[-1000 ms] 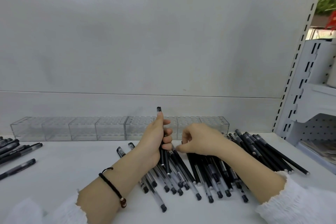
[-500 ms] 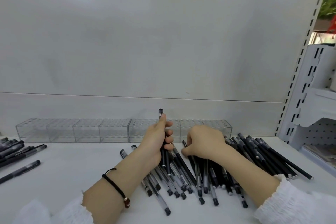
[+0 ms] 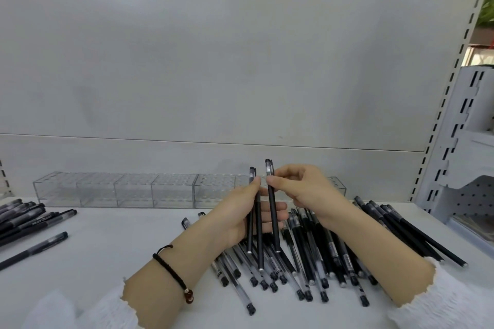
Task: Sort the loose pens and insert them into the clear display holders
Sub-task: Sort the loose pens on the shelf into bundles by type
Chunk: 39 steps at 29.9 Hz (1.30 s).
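Three black pens upright in your hands.
Your left hand [image 3: 238, 218] grip is clamped on two pens [image 3: 258, 238]; right hand [image 3: 307, 189] pinches a third pen [image 3: 272, 215] just beside them. The loose pile [image 3: 315, 256] lies below both grips on the shelf [image 3: 120, 243], clear holders [image 3: 133, 189] behind.

The pen pile [image 3: 315, 251] lies on the shelf [image 3: 120, 235] before the display holders [image 3: 115, 189] (more pens [image 3: 24, 218] at far left).

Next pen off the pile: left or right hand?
Probably right. The right hand pinches just one pen, directly above the pile; the left hand already grips a bundle of pens.
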{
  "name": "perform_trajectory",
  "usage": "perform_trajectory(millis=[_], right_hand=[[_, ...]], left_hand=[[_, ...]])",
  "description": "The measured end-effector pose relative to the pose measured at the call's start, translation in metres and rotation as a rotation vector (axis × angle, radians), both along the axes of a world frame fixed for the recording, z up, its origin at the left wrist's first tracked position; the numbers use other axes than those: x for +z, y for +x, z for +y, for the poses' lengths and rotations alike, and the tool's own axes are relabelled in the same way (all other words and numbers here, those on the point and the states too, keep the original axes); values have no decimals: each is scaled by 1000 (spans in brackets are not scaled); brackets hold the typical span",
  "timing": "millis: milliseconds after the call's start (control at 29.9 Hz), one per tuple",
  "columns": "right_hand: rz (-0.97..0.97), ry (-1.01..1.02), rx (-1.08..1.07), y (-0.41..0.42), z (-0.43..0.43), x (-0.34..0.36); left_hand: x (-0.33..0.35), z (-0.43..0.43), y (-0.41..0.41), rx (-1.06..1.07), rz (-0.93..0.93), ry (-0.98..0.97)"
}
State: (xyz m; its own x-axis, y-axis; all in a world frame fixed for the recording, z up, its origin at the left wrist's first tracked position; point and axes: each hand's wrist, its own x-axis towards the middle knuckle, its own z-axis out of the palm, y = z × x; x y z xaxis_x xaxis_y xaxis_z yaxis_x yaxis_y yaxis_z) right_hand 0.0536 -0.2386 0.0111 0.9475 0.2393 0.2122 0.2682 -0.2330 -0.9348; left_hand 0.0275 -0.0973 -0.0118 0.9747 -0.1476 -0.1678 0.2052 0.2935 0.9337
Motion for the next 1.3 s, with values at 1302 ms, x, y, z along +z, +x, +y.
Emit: perform_trajectory(millis=[1302], right_hand=[[108, 40, -29, 2, -9, 10]], left_hand=[[-5, 6, 11, 170, -20, -60]])
